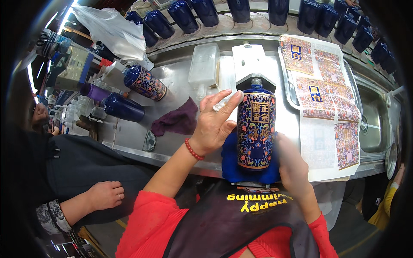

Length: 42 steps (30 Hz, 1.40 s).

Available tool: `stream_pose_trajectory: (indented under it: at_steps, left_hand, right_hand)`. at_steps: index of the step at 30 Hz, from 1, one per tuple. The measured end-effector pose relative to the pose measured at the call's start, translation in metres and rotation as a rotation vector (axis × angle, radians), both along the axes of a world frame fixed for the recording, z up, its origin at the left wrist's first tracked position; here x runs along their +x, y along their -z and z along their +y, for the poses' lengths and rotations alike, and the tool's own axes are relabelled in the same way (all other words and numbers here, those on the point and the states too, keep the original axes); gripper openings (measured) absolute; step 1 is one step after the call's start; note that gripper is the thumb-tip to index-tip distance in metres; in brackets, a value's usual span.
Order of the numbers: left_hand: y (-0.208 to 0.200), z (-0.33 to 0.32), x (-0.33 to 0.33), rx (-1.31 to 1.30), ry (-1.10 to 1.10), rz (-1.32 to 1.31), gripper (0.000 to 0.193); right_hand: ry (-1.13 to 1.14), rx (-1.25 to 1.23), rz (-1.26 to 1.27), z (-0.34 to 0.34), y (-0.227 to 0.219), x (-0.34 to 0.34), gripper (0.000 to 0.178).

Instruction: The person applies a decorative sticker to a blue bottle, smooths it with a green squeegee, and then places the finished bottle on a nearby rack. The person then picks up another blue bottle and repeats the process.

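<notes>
A dark blue bottle (257,131) covered in a colourful floral pattern lies in front of me, its neck pointing away. Its lower end is over a bright blue cloth (231,161), and its neck is by a white bracket-like stand (254,62). My left hand (215,124) is at the bottle's upper left, fingers stretched out and fingertips by its shoulder. A small white scrap or wrap shows between those fingers; I cannot make out which. Smeared by motion, my right hand (293,161) is beside the bottle's lower right side, its fingers partly hidden.
Patterned decal sheets (320,101) lie to the right, near a sink (373,129). Leftward are a purple cloth (177,117), a patterned bottle (145,82), a plain blue bottle (124,107) and a clear container (204,64). Several blue bottles line the back. Another person's hand (105,195) is at left.
</notes>
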<state>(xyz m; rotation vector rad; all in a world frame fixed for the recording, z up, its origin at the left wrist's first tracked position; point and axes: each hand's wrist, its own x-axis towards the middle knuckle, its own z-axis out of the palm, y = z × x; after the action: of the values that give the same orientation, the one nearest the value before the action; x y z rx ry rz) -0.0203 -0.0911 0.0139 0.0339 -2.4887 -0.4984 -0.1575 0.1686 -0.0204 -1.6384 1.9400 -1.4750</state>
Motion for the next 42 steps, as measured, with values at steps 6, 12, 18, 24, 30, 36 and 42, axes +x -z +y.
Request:
stream_pose_trajectory:
  at_steps: [6,12,18,24,30,36,42]
  left_hand:
    - [-0.016,-0.003,-0.017,-0.14,0.028,-0.028,0.062]
    - [-0.013,-0.001,-0.022,-0.033,0.044,0.064,0.057]
    - [-0.006,0.001,-0.013,0.054,0.018,0.076,0.058]
    - [-0.004,0.003,-0.013,0.126,0.031,0.078,0.058]
    - [-0.005,-0.001,-0.014,0.13,0.023,0.042,0.055]
    - [-0.006,-0.002,-0.017,0.101,0.031,0.042,0.055]
    - [-0.007,-0.003,-0.018,0.095,0.043,0.074,0.054]
  right_hand:
    - [0.092,-0.037,0.005,0.008,0.002,0.002,0.054]
    - [0.127,0.043,0.172,-0.01,0.007,0.015,0.089]
    - [0.112,-0.084,0.356,-0.014,0.006,0.02,0.089]
    - [0.155,-0.062,0.328,-0.015,0.004,0.021,0.077]
    - [0.107,-0.054,0.342,-0.015,0.006,0.022,0.081]
    - [0.127,-0.032,0.393,-0.016,0.002,0.024,0.075]
    - [0.169,-0.011,0.333,-0.019,-0.002,0.023,0.074]
